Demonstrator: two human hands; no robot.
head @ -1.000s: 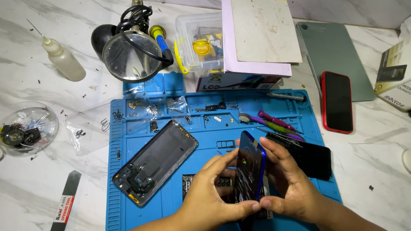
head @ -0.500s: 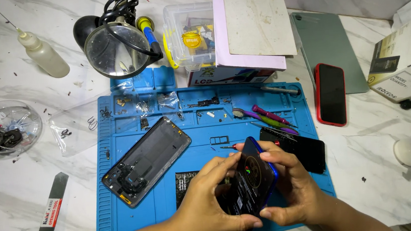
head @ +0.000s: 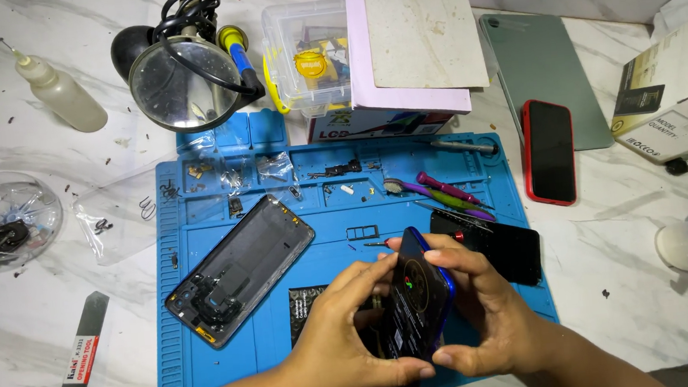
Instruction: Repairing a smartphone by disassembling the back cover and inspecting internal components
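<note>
Both forearms come up from the six o'clock edge and meet over the lower part of the blue mat [head: 210,371]. The left hand [head: 344,339] sits at seven o'clock of the phone [head: 414,299], palm cupped, thumb lying along the bottom edge and the other fingers [head: 368,276] curled up over the near face. The right hand [head: 491,309] closes in from four o'clock, its thumb meeting the left one under the phone and its fingers wrapped over the top edge. Both sets of fingers are closed tight round it, no slack showing.

The phone stands tilted on edge between the palms, blue rim uppermost, its dark inner side turned toward the left hand. It hangs just above the mat, at about four o'clock of the open frame [head: 239,269] that lies flat there, and at eight o'clock of the black screen [head: 494,247].

Against a second ago, the phone has swung from nearly upright to a slant, and the left fingers have crept further over its face. The frame and the red phone [head: 549,151] out on the bench [head: 633,276] have not shifted.
</note>
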